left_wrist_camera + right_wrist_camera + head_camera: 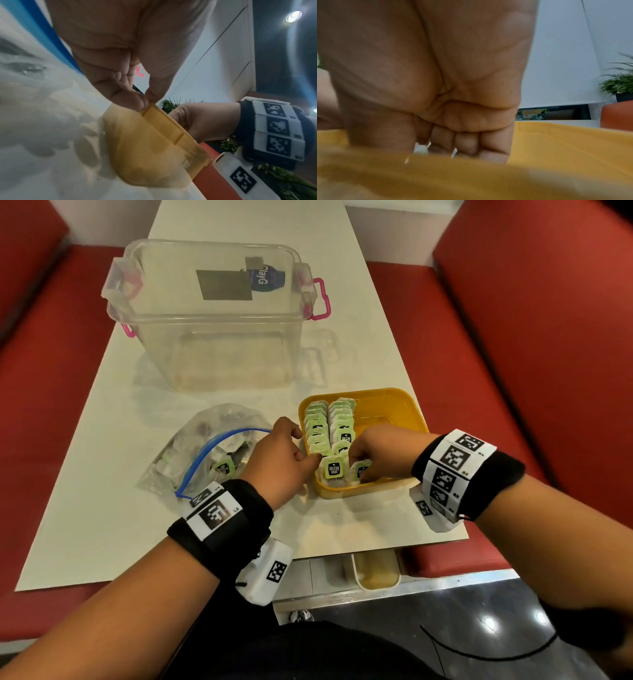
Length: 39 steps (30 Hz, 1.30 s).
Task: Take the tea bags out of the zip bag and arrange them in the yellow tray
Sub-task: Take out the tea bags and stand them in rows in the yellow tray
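Left hand (279, 455) pinches the yellow tray's (394, 405) rim; right hand (380, 455), fingers curled, grips tea bags (334, 469) inside it. Green-tagged bags stand in two rows there, at the table's (102, 491) near right corner; more lie in the open zip bag (205, 453) alongside.

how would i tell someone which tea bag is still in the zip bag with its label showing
On the white table, left of the yellow plastic tray, lies a crumpled clear zip bag with a blue seal strip. Near its open mouth, beside the left hand, sits one green-tagged tea bag. Its tag alone faces up in there.
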Available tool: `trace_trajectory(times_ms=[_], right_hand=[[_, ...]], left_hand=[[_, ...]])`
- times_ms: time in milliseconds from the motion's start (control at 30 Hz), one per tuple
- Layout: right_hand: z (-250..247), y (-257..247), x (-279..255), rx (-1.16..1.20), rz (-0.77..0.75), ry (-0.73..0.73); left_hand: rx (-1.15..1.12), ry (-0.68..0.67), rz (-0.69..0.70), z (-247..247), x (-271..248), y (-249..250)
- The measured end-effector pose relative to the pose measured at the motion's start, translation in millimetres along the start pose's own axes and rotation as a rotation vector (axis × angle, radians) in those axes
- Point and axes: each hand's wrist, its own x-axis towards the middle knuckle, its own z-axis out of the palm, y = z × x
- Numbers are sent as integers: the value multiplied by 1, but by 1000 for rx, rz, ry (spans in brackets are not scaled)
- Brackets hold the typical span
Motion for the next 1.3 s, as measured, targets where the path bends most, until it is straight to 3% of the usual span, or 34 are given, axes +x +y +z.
trace_trajectory(times_ms=[333, 533, 700, 800, 1133, 1300], right_hand=[[5, -3, 8, 43, 42, 120], [5, -4, 5, 54, 42, 62], [-1, 2, 4, 204, 195, 182], [-1, -2, 3, 224, 275, 131], [5, -2, 3, 442, 322, 120], [-6, -1, -6, 560, 294, 206]], left_hand=[[-39, -38, -10, 0, -2, -2], [-47, -49, -13, -1, -2, -4], [-39, -56, -13, -1, -3, -6], [-50, -60, -25, -1, -3, -5], [-69, -70, -51, -2, -5, -4], [-58, -63, -56, -12, -12, 6]])
